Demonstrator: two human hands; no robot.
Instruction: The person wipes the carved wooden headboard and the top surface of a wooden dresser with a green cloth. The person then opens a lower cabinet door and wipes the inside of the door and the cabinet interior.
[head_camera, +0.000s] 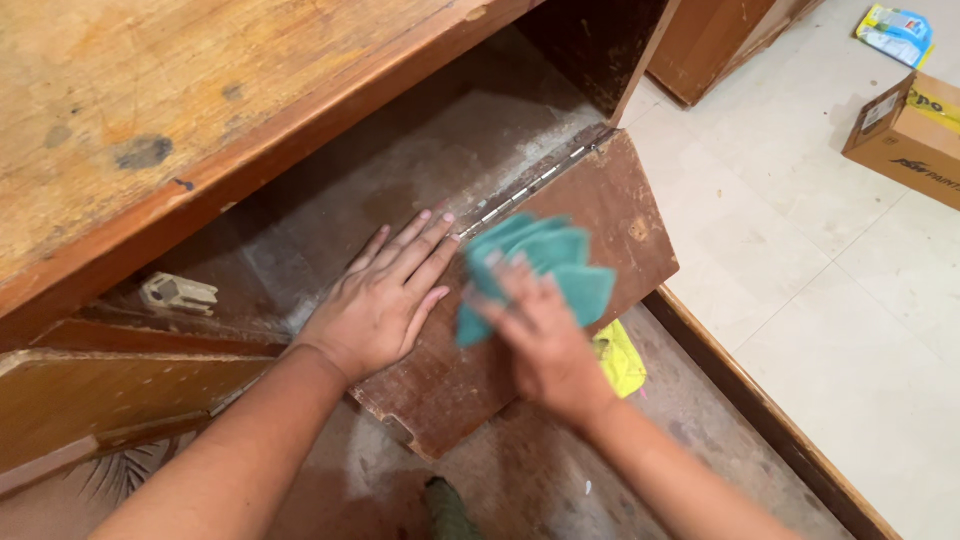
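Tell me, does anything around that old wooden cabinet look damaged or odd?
Yes. The brown fold-down wooden door flap, which the left hand presses flat while the right hand rubs it with a teal cloth, is scuffed and blotchy. The orange-brown wooden cabinet top has dark stains, and the compartment floor looks dusty.
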